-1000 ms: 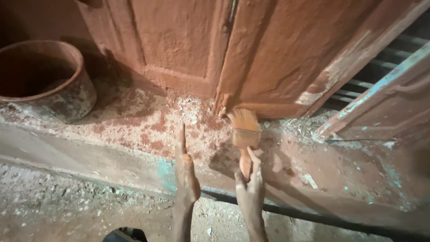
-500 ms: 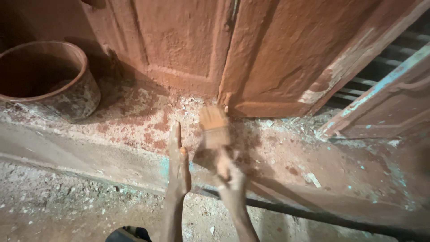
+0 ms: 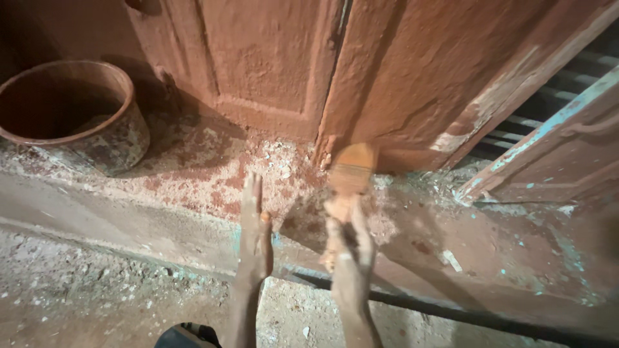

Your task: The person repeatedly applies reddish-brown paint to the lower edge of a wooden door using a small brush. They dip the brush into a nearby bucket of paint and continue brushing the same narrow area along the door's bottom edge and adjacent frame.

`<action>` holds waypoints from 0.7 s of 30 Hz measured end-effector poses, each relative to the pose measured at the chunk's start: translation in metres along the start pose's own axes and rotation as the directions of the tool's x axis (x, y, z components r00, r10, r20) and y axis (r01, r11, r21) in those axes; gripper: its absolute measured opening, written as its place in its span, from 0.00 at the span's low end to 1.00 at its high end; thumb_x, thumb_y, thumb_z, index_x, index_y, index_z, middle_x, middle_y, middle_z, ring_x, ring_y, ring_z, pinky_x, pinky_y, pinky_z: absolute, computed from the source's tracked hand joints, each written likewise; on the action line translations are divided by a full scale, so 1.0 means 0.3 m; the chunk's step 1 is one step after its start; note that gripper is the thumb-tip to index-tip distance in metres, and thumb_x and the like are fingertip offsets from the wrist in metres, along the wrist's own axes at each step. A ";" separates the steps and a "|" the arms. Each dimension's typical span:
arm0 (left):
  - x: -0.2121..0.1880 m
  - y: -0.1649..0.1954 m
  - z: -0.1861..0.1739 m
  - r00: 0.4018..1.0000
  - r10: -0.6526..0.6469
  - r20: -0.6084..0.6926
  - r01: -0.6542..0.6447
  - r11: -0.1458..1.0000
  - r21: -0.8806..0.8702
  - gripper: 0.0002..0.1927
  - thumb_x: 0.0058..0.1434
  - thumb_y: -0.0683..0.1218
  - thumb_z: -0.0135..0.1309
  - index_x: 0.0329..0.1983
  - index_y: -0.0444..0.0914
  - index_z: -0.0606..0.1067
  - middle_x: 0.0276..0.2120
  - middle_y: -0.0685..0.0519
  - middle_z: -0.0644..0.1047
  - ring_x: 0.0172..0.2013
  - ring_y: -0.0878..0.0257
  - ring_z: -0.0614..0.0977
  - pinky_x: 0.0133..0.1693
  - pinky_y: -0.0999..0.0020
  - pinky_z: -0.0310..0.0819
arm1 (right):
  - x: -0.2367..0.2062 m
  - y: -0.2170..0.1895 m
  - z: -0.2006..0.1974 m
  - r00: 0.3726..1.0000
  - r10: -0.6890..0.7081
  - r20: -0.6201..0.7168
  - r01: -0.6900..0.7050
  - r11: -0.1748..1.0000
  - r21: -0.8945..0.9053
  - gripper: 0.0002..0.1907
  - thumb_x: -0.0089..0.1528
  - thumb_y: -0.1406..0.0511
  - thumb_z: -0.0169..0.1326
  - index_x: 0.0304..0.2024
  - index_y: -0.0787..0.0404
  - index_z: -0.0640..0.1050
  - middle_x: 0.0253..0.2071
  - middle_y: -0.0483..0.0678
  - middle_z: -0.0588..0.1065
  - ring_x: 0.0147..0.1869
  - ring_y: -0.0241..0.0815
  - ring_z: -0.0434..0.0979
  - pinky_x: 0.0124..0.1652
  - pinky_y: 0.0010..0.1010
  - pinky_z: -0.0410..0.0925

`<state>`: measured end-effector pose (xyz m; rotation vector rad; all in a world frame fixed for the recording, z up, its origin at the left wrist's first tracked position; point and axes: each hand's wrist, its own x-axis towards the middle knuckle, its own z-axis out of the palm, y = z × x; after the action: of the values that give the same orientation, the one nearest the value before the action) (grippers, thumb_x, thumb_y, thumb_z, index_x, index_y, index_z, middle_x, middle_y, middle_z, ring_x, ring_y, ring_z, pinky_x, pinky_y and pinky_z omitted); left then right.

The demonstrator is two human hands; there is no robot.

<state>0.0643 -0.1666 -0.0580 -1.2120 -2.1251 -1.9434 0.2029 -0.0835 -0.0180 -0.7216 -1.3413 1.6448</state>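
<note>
My right hand [image 3: 347, 241] grips the handle of a wide paintbrush [image 3: 351, 169], whose bristles point up at the bottom edge of a reddish-brown painted door [image 3: 412, 77]. My left hand [image 3: 255, 235] is stretched out flat beside it, fingers together and pointing forward, holding nothing, over a paint-speckled step [image 3: 193, 174]. Both hands are smeared with the same reddish paint. The brush is blurred by motion.
A paint-stained round bucket [image 3: 119, 138] stands at the left on the step. A second panelled door leaf [image 3: 258, 58] is behind my left hand. A teal-edged board [image 3: 548, 129] leans at the right. A dark pipe [image 3: 464, 316] runs along the ground. A shoe toe [image 3: 187, 336] shows below.
The brush swung left from the right door's bottom edge, then back right and up to the door's lower corner. My left hand stayed stretched out beside it.
</note>
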 end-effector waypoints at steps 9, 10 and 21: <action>0.012 -0.049 -0.002 0.992 0.052 -0.115 -0.047 0.998 0.048 0.40 0.74 0.66 0.20 0.79 0.35 0.49 0.79 0.42 0.47 0.79 0.47 0.47 0.76 0.49 0.36 | -0.004 0.026 -0.010 0.872 0.268 0.409 -0.427 0.825 0.371 0.35 0.63 0.74 0.50 0.74 0.60 0.63 0.60 0.70 0.78 0.17 0.22 0.58 0.16 0.13 0.59; 0.014 -0.054 0.010 0.992 0.052 -0.113 -0.049 0.999 0.023 0.40 0.74 0.65 0.19 0.79 0.34 0.48 0.79 0.41 0.46 0.79 0.46 0.47 0.75 0.49 0.37 | 0.012 0.025 -0.031 0.894 0.211 0.396 -0.395 0.789 0.471 0.33 0.67 0.73 0.51 0.74 0.66 0.62 0.45 0.60 0.71 0.20 0.24 0.61 0.18 0.16 0.60; -0.038 -0.072 0.084 0.996 -0.070 -0.050 0.064 0.993 -0.104 0.40 0.72 0.65 0.21 0.78 0.35 0.49 0.79 0.44 0.49 0.78 0.50 0.49 0.75 0.50 0.37 | -0.029 0.102 -0.143 0.972 0.031 -0.231 0.007 0.987 0.161 0.34 0.61 0.63 0.52 0.71 0.55 0.65 0.56 0.47 0.79 0.24 0.26 0.66 0.19 0.15 0.60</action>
<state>0.0723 -0.1494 -0.0875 -1.1031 -2.0904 -2.1115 0.2353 -0.0728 -0.0590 -0.8000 -1.0276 1.6013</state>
